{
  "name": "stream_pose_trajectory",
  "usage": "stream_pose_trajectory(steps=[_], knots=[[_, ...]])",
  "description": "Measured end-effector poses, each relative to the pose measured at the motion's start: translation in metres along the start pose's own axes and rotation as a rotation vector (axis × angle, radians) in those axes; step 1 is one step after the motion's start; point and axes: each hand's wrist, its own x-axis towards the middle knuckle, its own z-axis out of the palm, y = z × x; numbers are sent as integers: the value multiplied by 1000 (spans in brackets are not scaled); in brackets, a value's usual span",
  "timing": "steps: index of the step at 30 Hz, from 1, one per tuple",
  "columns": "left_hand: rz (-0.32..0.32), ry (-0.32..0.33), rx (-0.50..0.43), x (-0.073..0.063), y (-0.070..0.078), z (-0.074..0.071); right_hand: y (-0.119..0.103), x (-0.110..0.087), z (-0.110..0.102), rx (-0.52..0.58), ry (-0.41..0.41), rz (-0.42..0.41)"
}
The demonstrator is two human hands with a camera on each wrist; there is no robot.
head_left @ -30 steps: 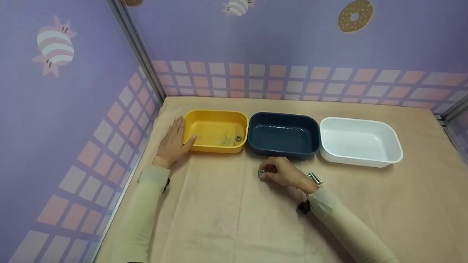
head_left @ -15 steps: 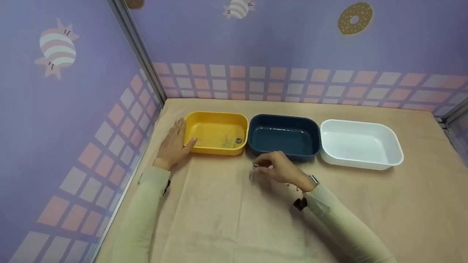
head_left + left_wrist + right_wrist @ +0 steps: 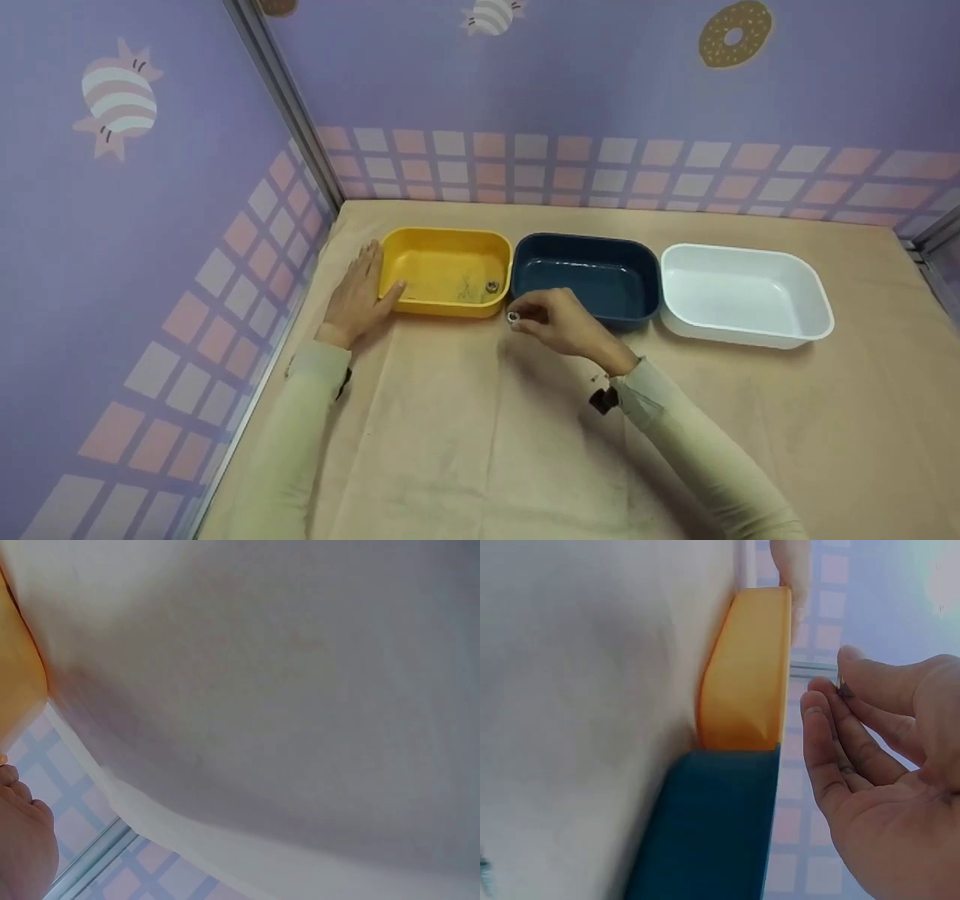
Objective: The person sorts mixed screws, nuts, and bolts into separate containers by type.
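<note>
My right hand [image 3: 561,324] pinches a small metal nut [image 3: 514,317] between thumb and fingertips. It is above the table by the front corner where the yellow and navy boxes meet. In the right wrist view the nut [image 3: 844,689] shows as a thin edge, mostly hidden by the fingers. My left hand [image 3: 354,300] rests against the left end of the yellow box [image 3: 442,308], fingers straight along its side and thumb over the front rim. Another nut [image 3: 492,286] lies inside that box near its right end.
A navy box [image 3: 585,238] touches the yellow one, and a white box [image 3: 739,337] stands to its right. Under the right wrist, bolts [image 3: 599,378] lie on the cloth, mostly hidden. Patterned walls [image 3: 600,75] stand behind and left.
Holding the nut, my right hand has lifted off the cloth and moved left and away from me, toward the yellow box. My left hand has stayed on that box.
</note>
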Motion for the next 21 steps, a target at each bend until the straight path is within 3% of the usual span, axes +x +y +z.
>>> stream_pose_trajectory(steps=[11, 21], knots=[[0, 1, -17, 0, -1, 0, -19, 34, 2, 11, 5, -28], [-11, -14, -14, 1, -2, 1, -30, 64, 10, -15, -2, 5]])
